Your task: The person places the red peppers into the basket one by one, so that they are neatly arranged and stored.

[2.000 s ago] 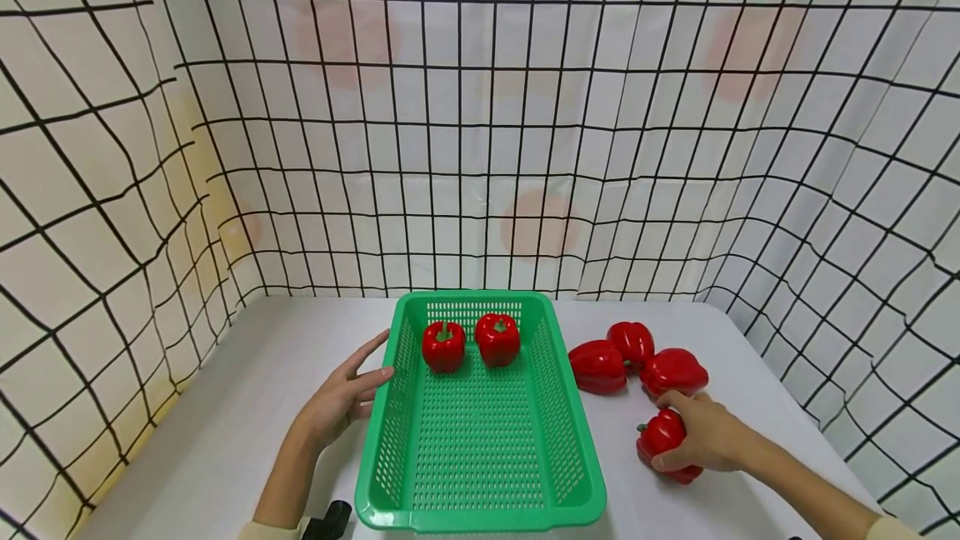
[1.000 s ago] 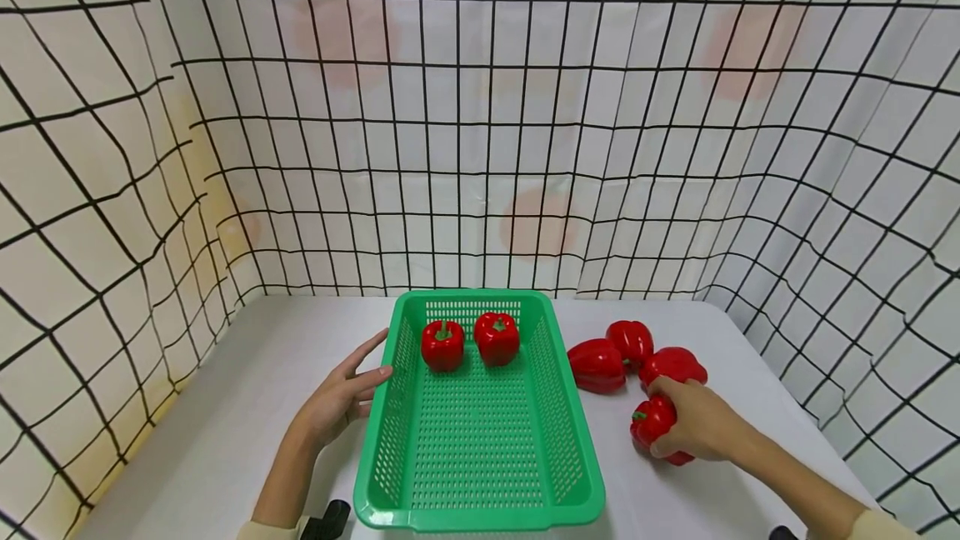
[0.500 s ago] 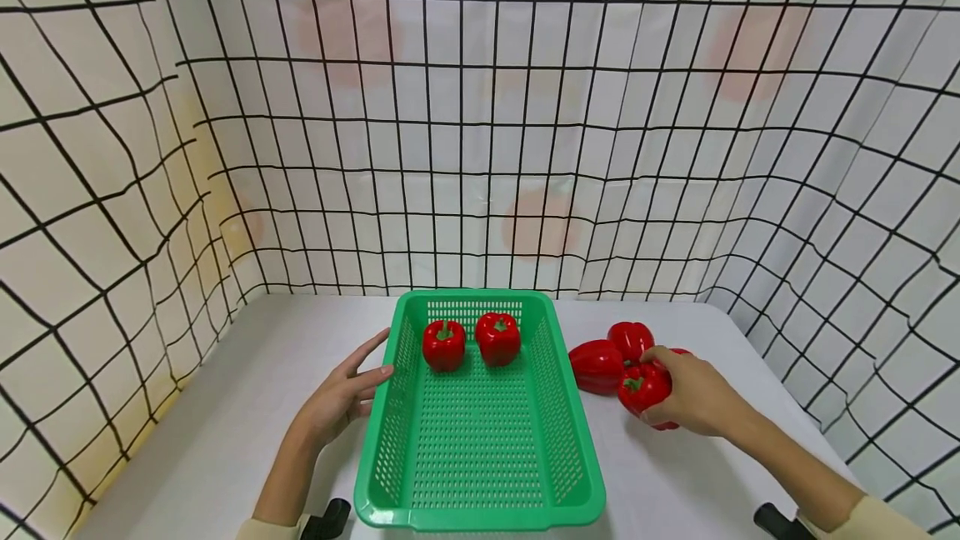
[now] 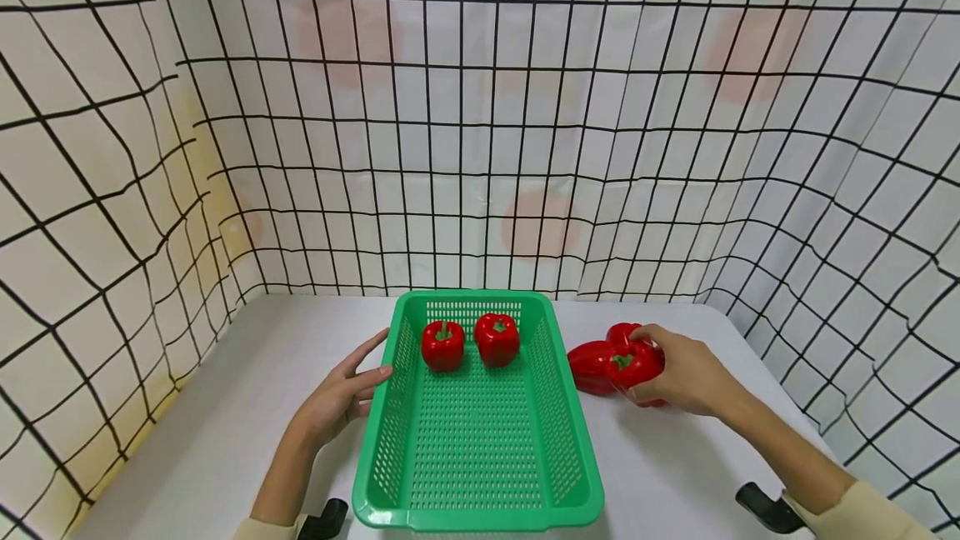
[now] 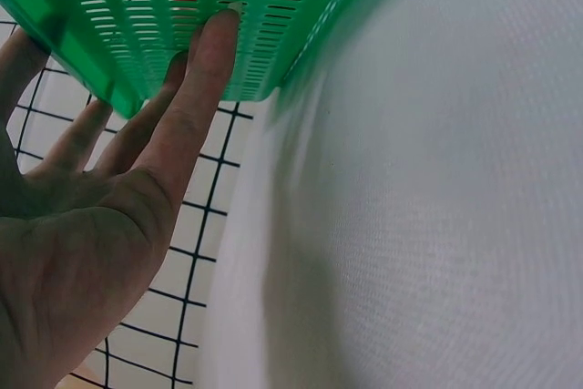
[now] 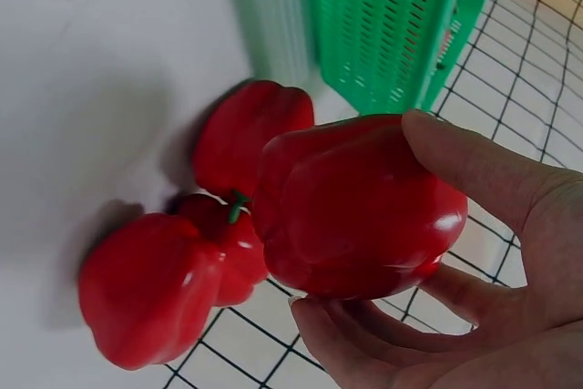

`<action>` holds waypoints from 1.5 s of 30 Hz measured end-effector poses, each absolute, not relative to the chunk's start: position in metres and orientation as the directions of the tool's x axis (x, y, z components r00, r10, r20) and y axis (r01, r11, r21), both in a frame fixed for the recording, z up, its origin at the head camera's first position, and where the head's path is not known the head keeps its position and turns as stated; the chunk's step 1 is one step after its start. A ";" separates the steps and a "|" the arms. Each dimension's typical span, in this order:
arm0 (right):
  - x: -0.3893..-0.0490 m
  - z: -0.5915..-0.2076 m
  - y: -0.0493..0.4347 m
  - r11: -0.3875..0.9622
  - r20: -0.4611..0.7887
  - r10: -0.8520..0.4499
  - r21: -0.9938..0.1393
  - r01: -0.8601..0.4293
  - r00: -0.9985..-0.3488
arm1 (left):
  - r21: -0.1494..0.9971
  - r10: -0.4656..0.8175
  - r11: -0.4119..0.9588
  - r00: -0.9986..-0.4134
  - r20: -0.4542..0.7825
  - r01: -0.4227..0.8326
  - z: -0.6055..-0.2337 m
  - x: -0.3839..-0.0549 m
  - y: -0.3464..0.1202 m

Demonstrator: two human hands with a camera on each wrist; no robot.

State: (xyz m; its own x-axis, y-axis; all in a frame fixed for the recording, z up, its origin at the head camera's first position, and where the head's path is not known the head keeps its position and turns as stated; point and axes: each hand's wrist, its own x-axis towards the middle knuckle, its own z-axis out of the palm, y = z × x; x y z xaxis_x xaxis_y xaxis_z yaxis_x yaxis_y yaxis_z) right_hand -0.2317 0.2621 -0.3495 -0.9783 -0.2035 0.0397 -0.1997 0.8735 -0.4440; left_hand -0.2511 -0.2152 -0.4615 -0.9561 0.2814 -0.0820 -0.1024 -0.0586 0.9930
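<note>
My right hand point(image 4: 686, 377) grips a red bell pepper point(image 4: 637, 363) between thumb and fingers, off the table, as the right wrist view shows. Beneath and beyond it lie three more red peppers: one nearest the basket point(image 6: 255, 129), a middle one point(image 6: 235, 257) and another in front point(image 6: 150, 289). In the head view the held pepper and hand partly cover them. My left hand point(image 4: 337, 402) touches the left side of a green plastic basket point(image 4: 480, 518) with extended fingers. Two red peppers, one left point(image 4: 442, 348) and one right point(image 4: 497, 342), sit upright at the basket's far end.
The basket stands on a white table point(image 4: 247, 390). Behind and at both sides rise pale walls covered with black netting point(image 4: 480, 119). White tabletop shows left of the basket and at the right front. Each wrist wears a black device point(image 4: 768, 508).
My right hand has lifted the pepper from the right front of the table and carried it away from me and left, over the other peppers. The left hand and basket stay put.
</note>
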 end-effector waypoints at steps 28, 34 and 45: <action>-0.250 -0.316 0.208 0.805 0.074 -0.235 -0.543 -0.237 -0.969 | 0.996 0.319 -0.055 -0.946 -0.055 -0.077 -0.462 -0.253 -0.218; -0.253 -0.314 0.196 0.769 0.079 -0.247 -0.590 -0.245 -0.966 | 0.996 0.325 -0.054 -0.944 -0.055 -0.077 -0.461 -0.253 -0.218; -0.262 -0.317 0.167 0.705 0.080 -0.284 -0.658 -0.265 -0.956 | 0.995 0.316 -0.058 -0.947 -0.065 -0.087 -0.461 -0.253 -0.216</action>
State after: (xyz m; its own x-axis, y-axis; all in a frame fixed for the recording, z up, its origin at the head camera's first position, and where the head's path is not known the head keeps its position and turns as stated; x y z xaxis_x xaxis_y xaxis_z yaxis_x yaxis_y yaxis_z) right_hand -0.2622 0.1670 -0.3168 -0.9555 -0.2837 0.0805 -0.2648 0.7053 -0.6576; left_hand -0.2534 -0.2165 -0.4613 -0.9466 0.3159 -0.0647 -0.0872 -0.0577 0.9945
